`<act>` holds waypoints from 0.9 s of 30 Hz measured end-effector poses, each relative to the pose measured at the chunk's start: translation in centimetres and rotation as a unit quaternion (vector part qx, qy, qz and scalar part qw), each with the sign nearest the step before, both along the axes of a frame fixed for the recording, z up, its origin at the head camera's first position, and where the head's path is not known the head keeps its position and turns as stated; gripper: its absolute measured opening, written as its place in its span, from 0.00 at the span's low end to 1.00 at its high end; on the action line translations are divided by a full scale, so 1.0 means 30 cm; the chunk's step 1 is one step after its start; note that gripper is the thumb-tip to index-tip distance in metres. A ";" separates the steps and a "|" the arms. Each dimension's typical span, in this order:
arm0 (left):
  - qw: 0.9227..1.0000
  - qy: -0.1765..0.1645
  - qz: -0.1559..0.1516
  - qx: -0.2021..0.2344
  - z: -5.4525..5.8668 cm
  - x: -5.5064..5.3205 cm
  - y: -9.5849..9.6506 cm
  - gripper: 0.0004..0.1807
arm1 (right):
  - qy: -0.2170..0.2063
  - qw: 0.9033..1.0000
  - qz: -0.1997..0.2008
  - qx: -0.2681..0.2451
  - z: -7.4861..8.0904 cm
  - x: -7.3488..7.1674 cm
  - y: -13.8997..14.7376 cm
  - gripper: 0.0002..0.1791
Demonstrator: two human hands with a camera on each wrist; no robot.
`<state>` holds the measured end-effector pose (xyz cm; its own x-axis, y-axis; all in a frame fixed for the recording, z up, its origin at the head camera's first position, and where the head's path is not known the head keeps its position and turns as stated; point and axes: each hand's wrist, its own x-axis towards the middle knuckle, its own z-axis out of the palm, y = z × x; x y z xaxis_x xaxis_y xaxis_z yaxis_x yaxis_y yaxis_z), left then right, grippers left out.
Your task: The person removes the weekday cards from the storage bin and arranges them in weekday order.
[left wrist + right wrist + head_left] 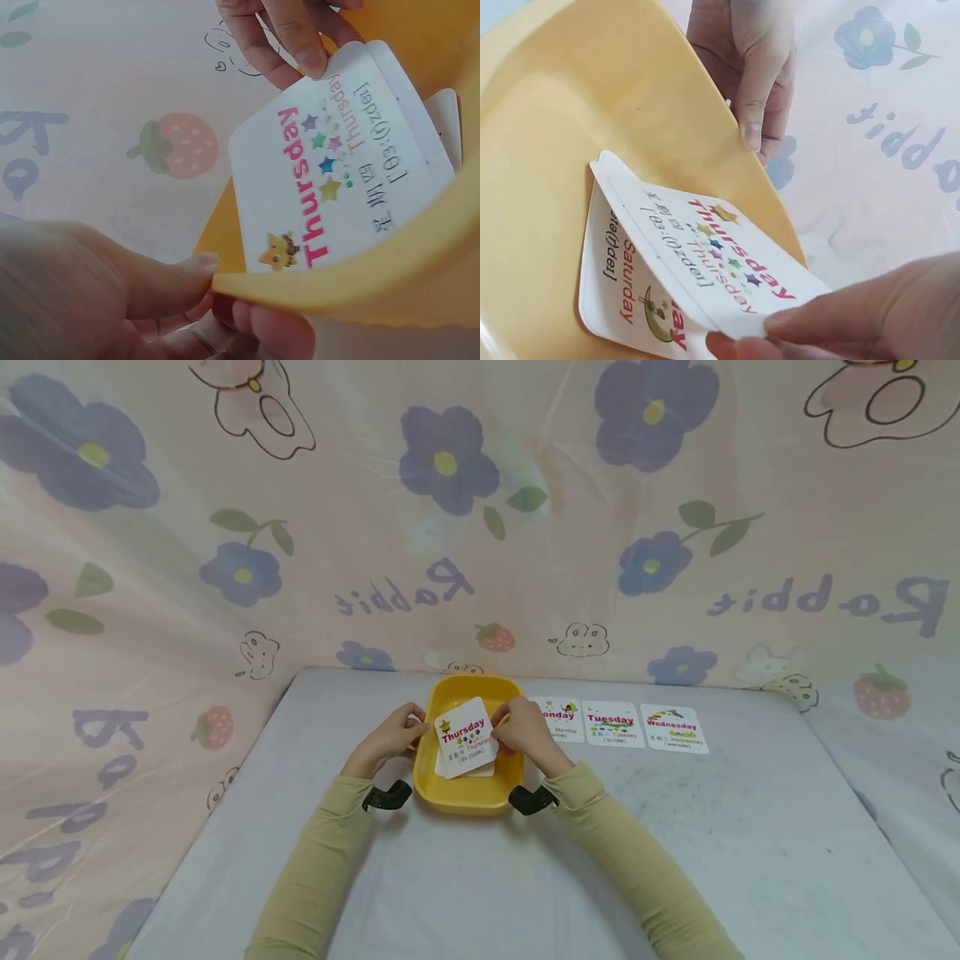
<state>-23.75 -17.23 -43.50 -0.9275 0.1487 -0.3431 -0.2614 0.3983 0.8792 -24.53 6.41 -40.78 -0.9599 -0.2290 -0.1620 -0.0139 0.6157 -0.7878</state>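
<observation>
The tray (469, 792) looks smooth plastic, the Thursday card (465, 737) smooth paper.

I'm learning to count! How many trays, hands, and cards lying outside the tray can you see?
Yellow plastic tray: 1
Bare left hand and bare right hand: 2
White square cards outside the tray: 3
Total: 6

The white, round-cornered Thursday card (465, 739), pink-lettered and starred, slants over a Saturday card (615, 281) in the yellow tray (467, 797), its right edge pinched by the right hand (525, 727), the left hand (388, 737) gripping the tray's left rim.
</observation>
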 end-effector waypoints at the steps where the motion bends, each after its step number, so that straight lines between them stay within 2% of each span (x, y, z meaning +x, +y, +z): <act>1: 1.000 -0.001 -0.003 -0.001 -0.002 -0.001 0.002 0.08 | -0.001 1.000 -0.001 0.000 -0.001 0.000 0.003 0.06; 9: 1.000 0.003 -0.006 -0.001 -0.005 0.000 0.005 0.08 | -0.018 1.000 0.009 -0.003 0.009 0.004 0.017 0.05; 15: 1.000 0.001 -0.005 0.003 0.004 -0.002 -0.008 0.08 | -0.007 1.000 0.023 -0.003 0.021 0.013 0.023 0.05; 18: 1.000 0.003 -0.003 0.005 0.002 -0.003 -0.008 0.09 | -0.005 0.999 0.023 -0.035 0.019 0.011 0.041 0.05; 21: 1.000 0.007 0.000 0.003 0.001 0.000 -0.005 0.08 | -0.023 0.996 0.013 -0.083 0.022 0.011 0.067 0.07; 27: 1.000 0.010 0.010 0.001 -0.002 0.006 0.003 0.08 | -0.071 0.983 -0.016 -0.170 0.044 0.023 0.142 0.12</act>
